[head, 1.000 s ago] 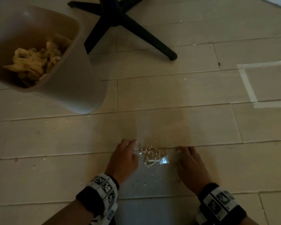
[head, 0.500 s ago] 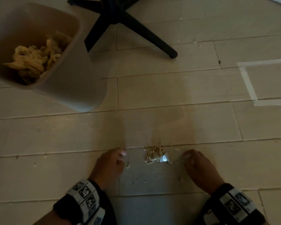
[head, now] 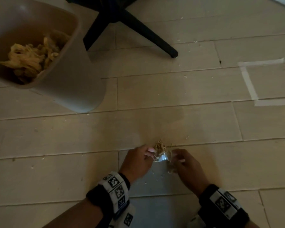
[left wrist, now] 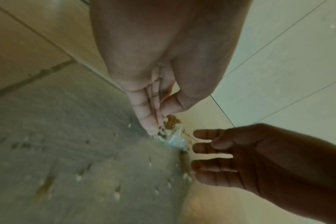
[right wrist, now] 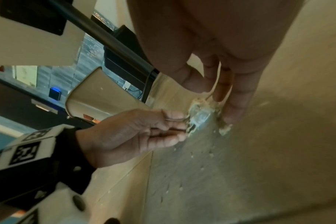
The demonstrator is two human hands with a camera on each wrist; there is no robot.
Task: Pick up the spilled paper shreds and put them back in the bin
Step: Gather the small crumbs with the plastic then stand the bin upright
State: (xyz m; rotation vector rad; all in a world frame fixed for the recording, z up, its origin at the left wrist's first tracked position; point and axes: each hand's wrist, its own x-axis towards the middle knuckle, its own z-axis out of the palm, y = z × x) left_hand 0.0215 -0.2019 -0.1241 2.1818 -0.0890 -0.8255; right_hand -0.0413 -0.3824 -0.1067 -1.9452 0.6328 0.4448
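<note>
A small clump of tan paper shreds lies on the pale plank floor in front of me. My left hand touches its left side with straight fingers held together. My right hand touches its right side with straight, slightly spread fingers. In the left wrist view the left fingertips press against the shreds. In the right wrist view the right fingertips rest beside the clump. The beige bin stands at the far left, holding a heap of shreds.
A black chair base spreads its legs on the floor just right of the bin. A square of pale tape marks the floor at far right. Tiny paper scraps are scattered between my wrists.
The hands drew apart half a second ago and have now closed in on the shreds from both sides. The loose spread of shreds has become a tighter clump.
</note>
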